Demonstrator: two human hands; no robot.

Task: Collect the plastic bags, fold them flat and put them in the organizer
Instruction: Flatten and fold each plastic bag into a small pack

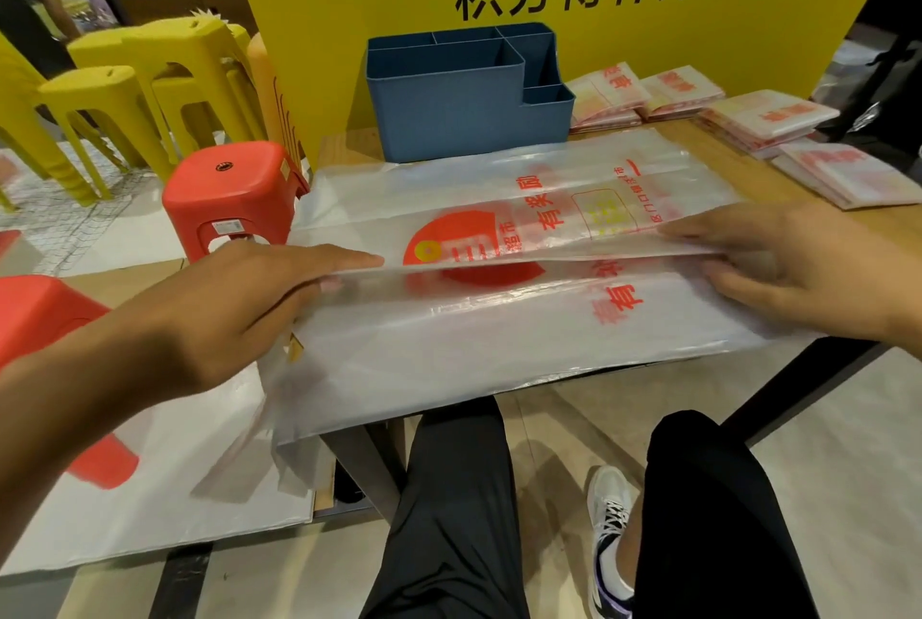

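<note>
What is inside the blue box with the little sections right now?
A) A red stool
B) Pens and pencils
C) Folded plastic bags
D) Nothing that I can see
D. The blue organizer shows only bare inner walls in the compartments visible from above, while the folded plastic bags sit in stacks on the table to its right, and both hands are folding another plastic bag.

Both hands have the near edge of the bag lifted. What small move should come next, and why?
Probably carry the lifted edge away from the body and lay it down. The left hand and right hand pinch it above the plastic bag, which is only partly folded.
</note>
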